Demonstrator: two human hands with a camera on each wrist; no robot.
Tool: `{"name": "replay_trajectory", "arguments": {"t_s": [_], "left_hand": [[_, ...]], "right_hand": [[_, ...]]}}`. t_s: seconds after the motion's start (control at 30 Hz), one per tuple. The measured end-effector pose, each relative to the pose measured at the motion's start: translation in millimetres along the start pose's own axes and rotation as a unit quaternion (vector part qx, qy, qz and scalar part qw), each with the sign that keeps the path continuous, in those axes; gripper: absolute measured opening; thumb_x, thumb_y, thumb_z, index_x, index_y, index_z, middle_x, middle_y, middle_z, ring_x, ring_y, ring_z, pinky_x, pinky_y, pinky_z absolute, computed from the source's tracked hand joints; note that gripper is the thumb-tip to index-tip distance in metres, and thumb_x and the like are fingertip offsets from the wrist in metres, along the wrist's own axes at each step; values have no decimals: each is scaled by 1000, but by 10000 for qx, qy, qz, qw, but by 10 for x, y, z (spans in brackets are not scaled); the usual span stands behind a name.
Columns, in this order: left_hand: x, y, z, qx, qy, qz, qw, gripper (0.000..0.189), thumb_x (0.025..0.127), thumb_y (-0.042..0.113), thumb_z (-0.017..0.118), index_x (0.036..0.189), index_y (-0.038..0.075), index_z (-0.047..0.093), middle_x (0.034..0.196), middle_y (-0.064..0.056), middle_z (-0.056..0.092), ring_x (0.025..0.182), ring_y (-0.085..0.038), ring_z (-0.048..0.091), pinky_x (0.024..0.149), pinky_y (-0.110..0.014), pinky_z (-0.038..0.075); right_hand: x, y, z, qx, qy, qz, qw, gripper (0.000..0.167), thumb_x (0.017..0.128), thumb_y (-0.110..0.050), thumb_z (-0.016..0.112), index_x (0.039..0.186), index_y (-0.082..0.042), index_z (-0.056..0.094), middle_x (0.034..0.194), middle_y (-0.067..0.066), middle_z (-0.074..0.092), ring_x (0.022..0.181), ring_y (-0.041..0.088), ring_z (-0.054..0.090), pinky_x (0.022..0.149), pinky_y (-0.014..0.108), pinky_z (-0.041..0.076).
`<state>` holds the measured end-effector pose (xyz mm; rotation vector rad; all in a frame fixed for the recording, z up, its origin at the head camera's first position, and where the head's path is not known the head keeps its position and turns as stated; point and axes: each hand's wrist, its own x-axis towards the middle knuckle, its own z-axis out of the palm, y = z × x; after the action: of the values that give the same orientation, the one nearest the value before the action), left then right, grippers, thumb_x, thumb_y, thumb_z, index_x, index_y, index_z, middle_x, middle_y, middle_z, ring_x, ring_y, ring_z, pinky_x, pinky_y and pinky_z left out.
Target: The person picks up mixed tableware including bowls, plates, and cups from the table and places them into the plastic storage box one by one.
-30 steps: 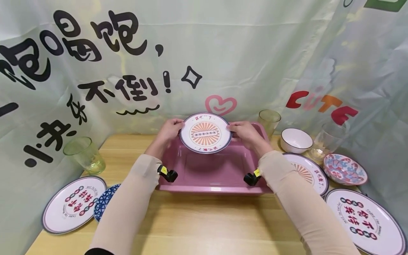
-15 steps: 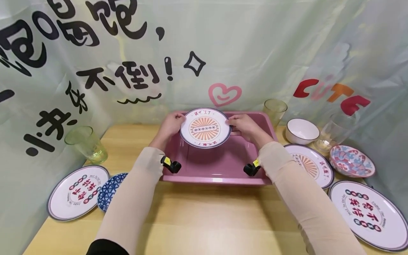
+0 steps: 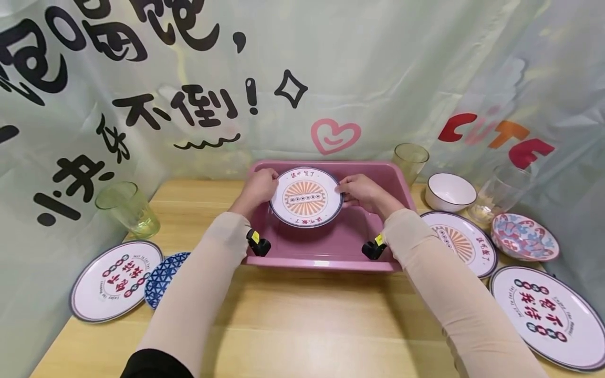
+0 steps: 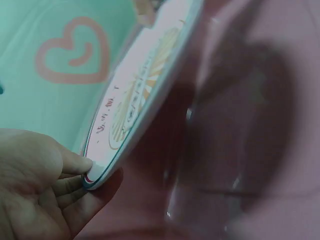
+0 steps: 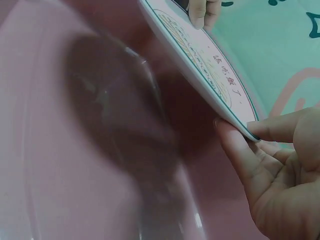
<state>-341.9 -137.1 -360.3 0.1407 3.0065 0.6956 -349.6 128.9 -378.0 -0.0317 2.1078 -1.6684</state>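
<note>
A white plate (image 3: 306, 198) with an orange sunburst print and a dark blue rim is held between both hands over a pink rectangular basin (image 3: 331, 262). My left hand (image 3: 259, 190) pinches its left edge, thumb on top and fingers beneath, as the left wrist view shows on the plate (image 4: 135, 100). The right hand (image 3: 366, 193) pinches the opposite edge; in the right wrist view its thumb lies on the rim of the plate (image 5: 200, 65) and fingers support the underside. The plate tilts towards the head camera, and its shadow falls on the basin floor (image 5: 105, 100).
On the left stand a green glass (image 3: 129, 210), a large lettered plate (image 3: 115, 281) and a blue patterned dish (image 3: 165, 278). Along the right are an amber glass (image 3: 410, 160), a white bowl (image 3: 450, 192), a clear glass (image 3: 501, 191), a floral bowl (image 3: 524, 236), a sunburst plate (image 3: 460, 244) and a lettered plate (image 3: 548, 317).
Both hands keep their hold on the plate, which now sits lower against the basin than half a second ago. The head view has tilted down, so the surroundings appear higher.
</note>
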Motion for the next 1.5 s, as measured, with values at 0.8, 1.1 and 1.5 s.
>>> {"name": "replay_trajectory", "arguments": {"t_s": [0.8,1.1,1.5], "left_hand": [[-3,-10,256,1661,-967,-357,9807,26,83,-10,49,101,-1,66,109,-16,63,90,-26,56,76,-34,51],[-6,9,327,1668,-792,-287,9824,31,83,-9,47,105,-1,66,109,-17,63,90,-26,57,79,-36,51],[-18,27,346,1679,-971,-414,9801,34,87,-7,45,115,-3,64,115,-18,63,96,-26,58,82,-36,50]], "right_hand": [[119,206,217,-954,-439,656,9923,12,95,4,53,105,10,52,82,11,52,66,18,56,65,29,58],[126,242,209,-1242,-368,725,9889,5,94,5,56,98,8,54,84,12,53,60,19,63,66,33,59],[127,249,245,-1255,-590,697,9879,16,93,10,55,86,2,43,83,11,48,60,20,63,67,32,59]]}}
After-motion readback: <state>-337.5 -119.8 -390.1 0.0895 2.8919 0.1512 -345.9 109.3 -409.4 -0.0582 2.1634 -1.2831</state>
